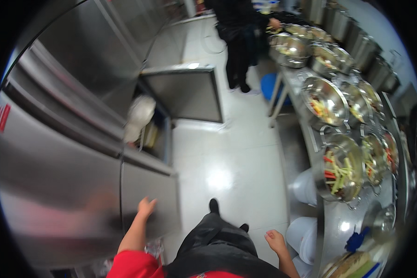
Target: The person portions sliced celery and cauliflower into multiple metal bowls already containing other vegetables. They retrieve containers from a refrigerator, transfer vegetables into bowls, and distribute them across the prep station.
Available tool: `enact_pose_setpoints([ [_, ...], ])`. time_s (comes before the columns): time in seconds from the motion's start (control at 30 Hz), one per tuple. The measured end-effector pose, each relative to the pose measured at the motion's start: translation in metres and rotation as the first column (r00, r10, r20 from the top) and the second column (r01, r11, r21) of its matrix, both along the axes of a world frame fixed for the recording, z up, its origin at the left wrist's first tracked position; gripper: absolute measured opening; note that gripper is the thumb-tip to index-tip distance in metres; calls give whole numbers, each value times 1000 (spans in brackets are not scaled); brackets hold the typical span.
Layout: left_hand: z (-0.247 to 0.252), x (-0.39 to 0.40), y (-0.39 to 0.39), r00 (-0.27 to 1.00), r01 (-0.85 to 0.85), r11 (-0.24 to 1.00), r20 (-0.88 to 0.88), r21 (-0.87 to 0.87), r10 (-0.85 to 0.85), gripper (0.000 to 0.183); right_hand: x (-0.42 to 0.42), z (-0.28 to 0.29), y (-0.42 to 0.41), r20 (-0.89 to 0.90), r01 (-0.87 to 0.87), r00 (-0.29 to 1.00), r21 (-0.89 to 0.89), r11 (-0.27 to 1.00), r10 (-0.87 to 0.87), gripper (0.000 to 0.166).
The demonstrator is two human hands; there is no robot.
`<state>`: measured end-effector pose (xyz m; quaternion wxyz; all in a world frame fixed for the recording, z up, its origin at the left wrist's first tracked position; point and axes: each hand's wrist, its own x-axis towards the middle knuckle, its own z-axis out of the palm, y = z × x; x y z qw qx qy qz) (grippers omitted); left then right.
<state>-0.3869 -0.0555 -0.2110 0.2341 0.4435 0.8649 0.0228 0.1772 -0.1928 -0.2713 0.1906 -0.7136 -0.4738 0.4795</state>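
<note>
My left hand (147, 207) is held out in front of the lower steel refrigerator door (151, 194), its fingers apart and nothing in it. Whether it touches the door I cannot tell. On the other side my right hand (275, 240) hangs with curled fingers beside white plastic buckets (303, 236); I see nothing in it. Ahead on the left, another lower refrigerator door (191, 95) stands open across the aisle. Inside that compartment are a pale bagged bundle (140, 111) and containers, blurred.
Several steel pots (340, 166) with cut vegetables line the steel table (337, 222) on the right. A blue cloth (356, 239) lies nearer on it. A person (238, 41) in dark clothes stands ahead at the table, near a blue stool (271, 87). Pale tiles (243, 163) cover the floor.
</note>
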Motion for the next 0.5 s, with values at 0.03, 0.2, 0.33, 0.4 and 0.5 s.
enact_pose_setpoints([
  [0.03,-13,-25,-11,993,-110,987,51,119,105,65,4,6,19,7,-19,1000,3,1000,19,25],
  [0.2,-17,-79,38,943,-331,900,121,282,309,62,13,24,91,142,-89,985,-68,994,98,28],
  [0.33,-96,-189,76,872,-473,784,343,402,350,60,-16,27,132,160,-228,956,-127,965,247,29],
  [0.4,-66,-137,136,816,-562,821,231,101,530,62,-31,34,140,132,-260,949,-181,949,285,28],
  [0.5,-94,-115,190,716,-697,599,344,394,607,71,-46,46,157,3,-325,941,-275,905,339,26],
])
